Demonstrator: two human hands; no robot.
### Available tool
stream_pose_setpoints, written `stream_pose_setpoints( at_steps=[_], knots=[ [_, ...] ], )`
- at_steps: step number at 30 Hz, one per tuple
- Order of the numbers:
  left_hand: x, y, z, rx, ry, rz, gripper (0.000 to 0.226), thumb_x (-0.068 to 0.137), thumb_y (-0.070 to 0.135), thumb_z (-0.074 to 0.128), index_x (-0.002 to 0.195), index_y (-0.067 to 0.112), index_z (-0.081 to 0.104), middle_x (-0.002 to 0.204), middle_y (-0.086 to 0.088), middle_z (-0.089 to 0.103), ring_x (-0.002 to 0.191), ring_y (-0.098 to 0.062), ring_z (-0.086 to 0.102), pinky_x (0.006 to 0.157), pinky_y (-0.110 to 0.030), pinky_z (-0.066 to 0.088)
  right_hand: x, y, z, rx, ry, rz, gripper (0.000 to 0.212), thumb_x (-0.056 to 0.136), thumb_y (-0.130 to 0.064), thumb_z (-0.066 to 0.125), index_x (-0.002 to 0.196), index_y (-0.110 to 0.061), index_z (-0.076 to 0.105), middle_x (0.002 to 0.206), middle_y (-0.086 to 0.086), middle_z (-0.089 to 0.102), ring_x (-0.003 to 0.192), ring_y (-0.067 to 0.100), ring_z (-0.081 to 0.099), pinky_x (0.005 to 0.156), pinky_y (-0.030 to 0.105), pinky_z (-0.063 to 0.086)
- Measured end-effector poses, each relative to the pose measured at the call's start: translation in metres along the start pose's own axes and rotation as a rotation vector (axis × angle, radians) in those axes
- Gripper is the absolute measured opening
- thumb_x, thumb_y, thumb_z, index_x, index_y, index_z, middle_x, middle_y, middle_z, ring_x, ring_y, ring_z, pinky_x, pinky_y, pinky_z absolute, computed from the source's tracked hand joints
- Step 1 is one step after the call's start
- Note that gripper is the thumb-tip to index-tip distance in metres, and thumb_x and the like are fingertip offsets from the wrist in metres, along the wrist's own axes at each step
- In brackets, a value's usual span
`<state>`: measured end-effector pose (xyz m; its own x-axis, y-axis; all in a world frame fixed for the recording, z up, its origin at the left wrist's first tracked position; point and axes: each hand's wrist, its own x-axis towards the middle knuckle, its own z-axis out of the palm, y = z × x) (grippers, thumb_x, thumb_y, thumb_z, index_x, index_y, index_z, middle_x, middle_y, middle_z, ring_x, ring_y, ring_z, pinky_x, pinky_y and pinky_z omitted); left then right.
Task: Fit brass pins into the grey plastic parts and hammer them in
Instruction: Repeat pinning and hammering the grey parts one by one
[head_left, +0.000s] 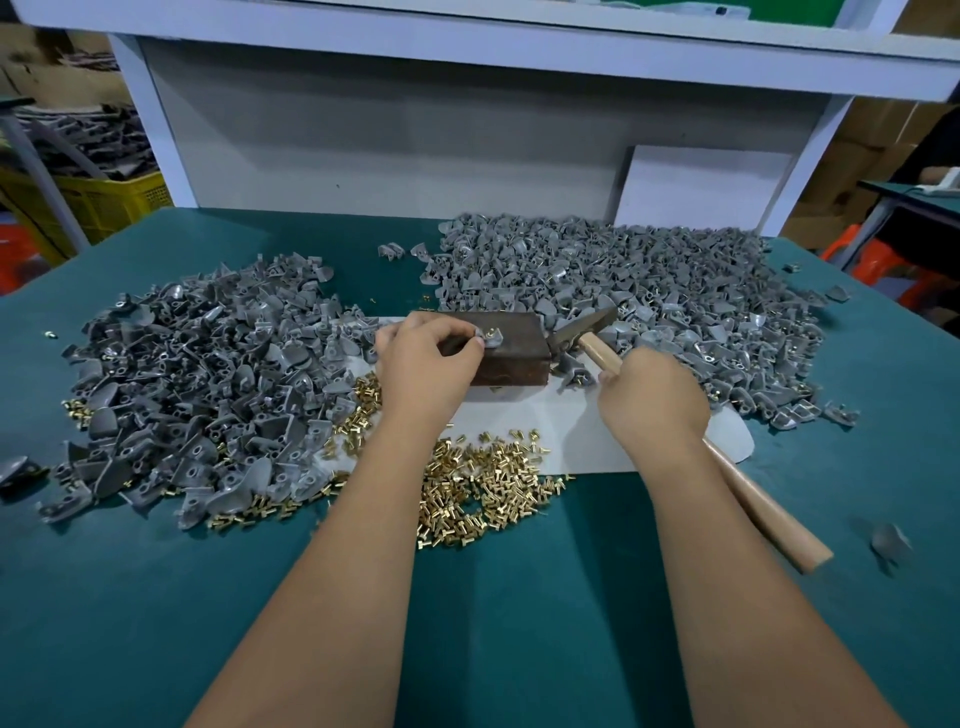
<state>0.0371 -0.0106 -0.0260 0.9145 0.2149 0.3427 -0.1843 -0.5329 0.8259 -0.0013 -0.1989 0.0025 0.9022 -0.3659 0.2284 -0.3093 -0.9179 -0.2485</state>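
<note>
The grey plastic part (491, 338) I am working on is small and angular, with a brass pin (490, 332) showing in its top, and it sits on the upper face of a dark rusty metal block (511, 349). My left hand (429, 364) pinches it at its left edge with curled fingertips. My right hand (652, 397) grips the wooden handle of a hammer (587, 332), whose metal head lies low just beside the block's right end. Loose brass pins (483, 488) lie heaped on the green table (519, 597) between my forearms, with big piles of grey parts (197, 384) on either side. At far left, a yellow crate (104, 200) holds dark pieces that I cannot make out.
</note>
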Motion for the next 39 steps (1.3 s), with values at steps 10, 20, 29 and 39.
stream_pose_setpoints(
  at_steps=[10, 20, 29, 39],
  knots=[
    [0.001, -0.002, 0.001, 0.03, 0.022, 0.025, 0.009, 0.088, 0.033, 0.069, 0.094, 0.034, 0.075, 0.104, 0.016, 0.059, 0.104, -0.01, 0.025, 0.086, -0.024, 0.022, -0.01, -0.026, -0.052, 0.325, -0.047, -0.283, 0.03, 0.095, -0.032, 0.054, 0.122, -0.044, 0.053, 0.101, -0.01, 0.067, 0.085, 0.02, 0.06, 0.068, 0.032, 0.045],
    [-0.001, 0.0, 0.001, 0.021, 0.066, 0.044, 0.009, 0.087, 0.033, 0.07, 0.092, 0.031, 0.078, 0.101, 0.02, 0.061, 0.115, -0.016, 0.038, 0.079, -0.021, 0.018, -0.018, -0.043, -0.051, -0.041, 0.11, -0.429, 0.053, 0.098, -0.031, 0.049, 0.138, -0.059, 0.028, 0.105, -0.002, 0.069, 0.089, 0.026, 0.066, 0.055, 0.028, 0.036],
    [0.0, -0.001, 0.002, 0.017, 0.055, 0.039, 0.01, 0.087, 0.033, 0.07, 0.093, 0.03, 0.078, 0.109, 0.015, 0.064, 0.118, -0.017, 0.038, 0.084, -0.022, 0.02, -0.022, -0.041, -0.04, -0.03, 0.102, -0.44, 0.054, 0.099, -0.03, 0.046, 0.14, -0.059, 0.025, 0.11, -0.002, 0.069, 0.094, 0.025, 0.065, 0.061, 0.031, 0.038],
    [0.0, -0.002, 0.002, -0.019, 0.052, 0.038, 0.008, 0.087, 0.03, 0.071, 0.092, 0.03, 0.077, 0.1, 0.02, 0.06, 0.107, -0.008, 0.029, 0.081, -0.019, 0.019, -0.018, -0.037, -0.034, 0.001, 0.135, -0.423, 0.059, 0.099, -0.028, 0.047, 0.14, -0.061, 0.02, 0.104, -0.002, 0.069, 0.087, 0.025, 0.066, 0.057, 0.028, 0.038]
  ],
)
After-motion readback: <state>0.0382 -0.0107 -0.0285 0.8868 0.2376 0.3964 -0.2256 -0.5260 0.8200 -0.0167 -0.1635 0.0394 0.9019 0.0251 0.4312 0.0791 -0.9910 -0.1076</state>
